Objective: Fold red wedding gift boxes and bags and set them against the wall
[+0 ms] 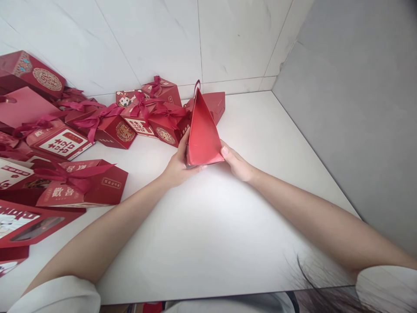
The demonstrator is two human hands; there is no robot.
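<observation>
Both hands held one red box (202, 137) above the white counter (208, 226): the left hand (177, 167) gripped its near corner, the right hand (236, 163) its side. It stood unfinished, without ribbon; many ribboned boxes (140, 119) lay finished behind.

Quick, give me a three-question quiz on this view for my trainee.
1. True or false: both hands grip the red folded box.
2. Which side of the white table holds the ribboned gift boxes? A) person's left B) person's right C) near edge
3. Fill in: the left hand and right hand hold the box near its ____ end.

Key: 1 true; 2 A; 3 lower
</observation>
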